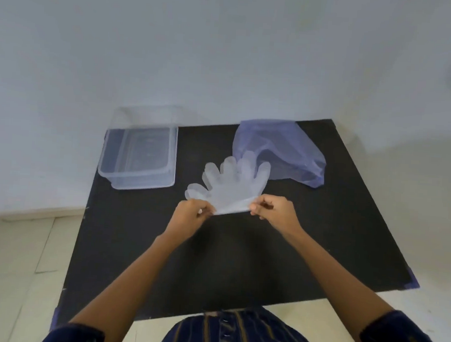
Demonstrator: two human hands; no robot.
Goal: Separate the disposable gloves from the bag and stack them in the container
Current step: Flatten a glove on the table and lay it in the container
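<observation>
A clear glove (231, 184) is held by its cuff, pinched between both hands (190, 213) (274, 211), mid-table between the bag (286, 153) and the seemingly empty container (138, 157), so stacking appears hardly begun.

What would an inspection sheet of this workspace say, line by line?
Surface: black mat on a pale floor, a strip of tape at its right corner.
Job's things: clear glove held flat over the mat, fingers pointing away; clear container at the far left, no gloves seen inside; bluish bag at the far right, behind the glove's fingertips.
Clutter: nothing seen.
Hands: left hand and right hand each pinch one end of the glove's cuff.
Cables: nothing seen.
Surroundings: plain pale wall behind the mat; the person wears a dark striped shirt.
</observation>
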